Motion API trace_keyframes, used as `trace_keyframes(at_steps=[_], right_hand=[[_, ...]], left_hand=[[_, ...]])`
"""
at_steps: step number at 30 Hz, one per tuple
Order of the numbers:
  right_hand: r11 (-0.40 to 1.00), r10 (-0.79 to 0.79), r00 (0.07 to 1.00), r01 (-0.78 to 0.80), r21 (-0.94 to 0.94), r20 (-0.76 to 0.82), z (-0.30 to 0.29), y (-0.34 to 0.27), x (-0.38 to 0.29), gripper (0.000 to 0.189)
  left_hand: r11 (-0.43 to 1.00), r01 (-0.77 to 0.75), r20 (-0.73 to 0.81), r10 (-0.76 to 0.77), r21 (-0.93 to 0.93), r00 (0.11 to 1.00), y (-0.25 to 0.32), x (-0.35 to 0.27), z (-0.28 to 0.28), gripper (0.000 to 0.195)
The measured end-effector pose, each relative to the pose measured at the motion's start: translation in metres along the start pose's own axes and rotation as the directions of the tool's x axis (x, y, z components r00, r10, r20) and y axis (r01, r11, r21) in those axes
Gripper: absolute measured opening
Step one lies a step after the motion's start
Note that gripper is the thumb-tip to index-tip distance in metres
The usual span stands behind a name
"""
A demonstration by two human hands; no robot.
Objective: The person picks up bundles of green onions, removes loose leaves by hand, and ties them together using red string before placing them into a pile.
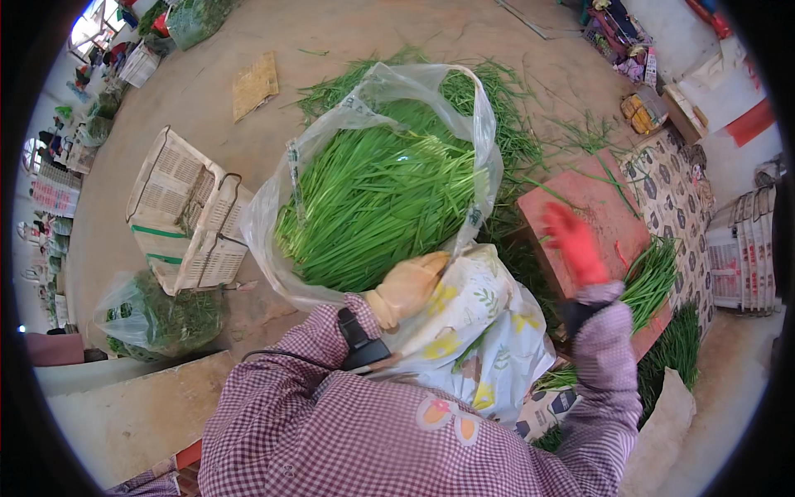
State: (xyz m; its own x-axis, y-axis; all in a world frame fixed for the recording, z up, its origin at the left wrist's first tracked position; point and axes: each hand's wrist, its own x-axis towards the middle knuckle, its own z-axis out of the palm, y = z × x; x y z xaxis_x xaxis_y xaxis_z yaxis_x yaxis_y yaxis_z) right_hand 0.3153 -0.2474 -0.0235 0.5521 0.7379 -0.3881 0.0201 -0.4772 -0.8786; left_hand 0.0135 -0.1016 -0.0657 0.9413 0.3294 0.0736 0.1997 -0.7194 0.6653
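Observation:
A large clear plastic bag (267, 248) stands open before me, filled with long green leafy stalks (379, 199) that look like garlic chives. My left hand (407, 289), in a cream glove, rests at the bag's near edge; its fingertips lie by the rim, and whether they grip the plastic I cannot tell. My right hand (574, 242), in a red glove and slightly blurred, is over a reddish board (596, 186) with its fingers apart and nothing in them. A bunch of green stalks (652, 279) lies on the board, nearer to me than that hand. A white patterned cloth or sheet (484, 310) covers my lap.
Loose greens (509, 105) lie on the floor behind the bag. At left are a plastic crate with wire handles (186, 211) and a tied bag of greens (168, 317). A flattened cardboard piece (254, 86) lies farther off. Stacked crates (745, 255) stand at right.

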Motion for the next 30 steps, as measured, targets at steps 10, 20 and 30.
trace_keyframes(at_steps=[10, 20, 30], right_hand=[[0.969, 0.177, 0.984, -0.179, -0.168, -0.03, 0.069, -0.003, 0.055, 0.04], [0.988, 0.155, 0.987, -0.155, -0.025, 0.031, 0.064, 0.006, 0.053, 0.05], [0.988, 0.152, 0.987, -0.15, -0.042, 0.049, 0.054, 0.008, 0.057, 0.056]], left_hand=[[0.996, 0.001, -0.206, -0.019, -0.09, 0.978, -0.039, 0.041, -0.044, 0.04], [0.716, 0.244, 0.005, -0.327, 0.654, 0.945, -0.034, 0.064, 0.007, 0.126], [0.815, 0.447, -0.037, -0.468, 0.37, 0.883, -0.061, 0.079, -0.027, 0.113]])
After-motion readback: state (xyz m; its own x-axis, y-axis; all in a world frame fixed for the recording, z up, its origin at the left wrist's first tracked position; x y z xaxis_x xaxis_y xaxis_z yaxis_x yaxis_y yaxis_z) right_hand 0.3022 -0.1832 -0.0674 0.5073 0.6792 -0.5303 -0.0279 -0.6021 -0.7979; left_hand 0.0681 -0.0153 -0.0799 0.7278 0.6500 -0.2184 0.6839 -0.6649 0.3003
